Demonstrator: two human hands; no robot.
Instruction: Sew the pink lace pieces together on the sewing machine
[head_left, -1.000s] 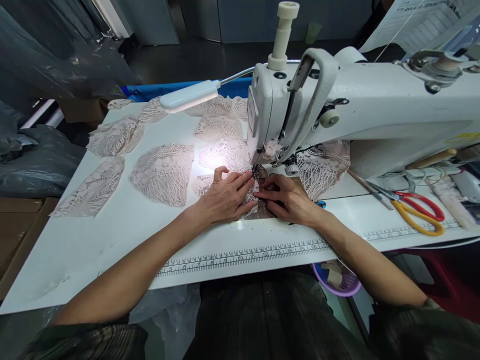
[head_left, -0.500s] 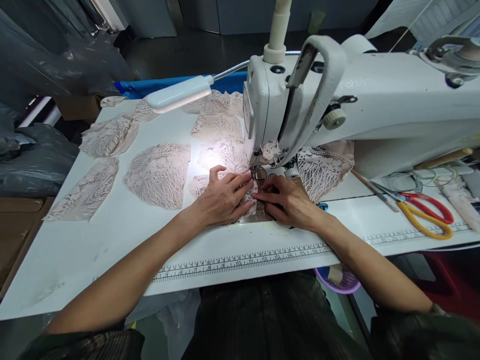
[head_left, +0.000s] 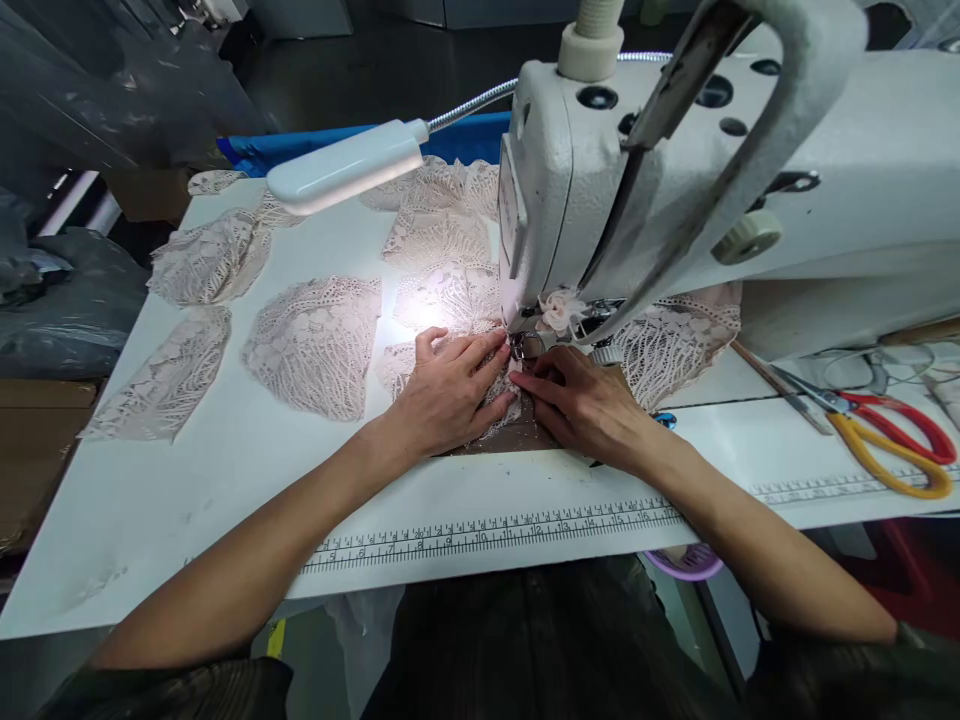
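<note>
White tabletop (head_left: 240, 480), smooth, 1 printed ruler scale (head_left: 495, 528) along 6 o'clock. 1 white metal sewing machine (head_left: 551, 190) at 2 o'clock, 1 pale ruffled rosette (head_left: 560, 310) on its head; 1 plastic lamp (head_left: 345, 167) at 11, w/ ribbed metal neck. 3 larger openwork lace pcs (head_left: 311, 350) near 9, one fan-shaped. 1 pr scissors (head_left: 892, 440) at 3, loops red & yellow. Dead centre, lace (head_left: 510, 416) by the needle: L hand (head_left: 448, 395) pressed flat, fingers spread; R hand (head_left: 581, 405) fingers bent at its edge, can't tell if pinching.
</note>
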